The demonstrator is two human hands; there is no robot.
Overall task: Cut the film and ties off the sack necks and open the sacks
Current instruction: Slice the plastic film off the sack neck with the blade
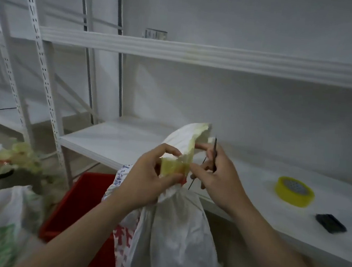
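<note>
While the left hand (145, 173) pinches the film (174, 165), the right hand's (220, 178) tool (214, 150) blurs.

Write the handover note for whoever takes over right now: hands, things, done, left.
Left hand grips the sack neck, which is wrapped in yellowish film. Right hand holds a thin dark cutting tool beside that neck.
The white sack is in front of the shelf, next to a red crate. More sacks lie to the left, blurred.
Done: nothing visibly finished on this sack; film on, neck closed.
Left: cut off film and tie, open it, then check the others.
</note>
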